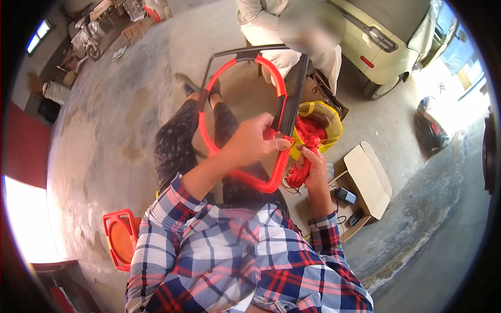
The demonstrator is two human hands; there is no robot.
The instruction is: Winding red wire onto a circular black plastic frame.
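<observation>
Over my lap stands a black frame with a rounded hoop fixed to it. Red cord wraps most of the hoop in tight coils, while a few black stretches show bare. My left hand reaches through the hoop, its thumb and fingers closed at the frame's right side, where the wrapping meets the black bar. Just right of it, my right hand grips a looped bundle of red cord. Fingers partly hide how the bundle joins the wrapping. Beneath, a yellow bag holds more red cord.
An open cardboard box with a small dark device lies right of my legs. A red-rimmed frame rests at left. Ahead sits another person, near a parked pale vehicle. A dark plastic bag stands far right.
</observation>
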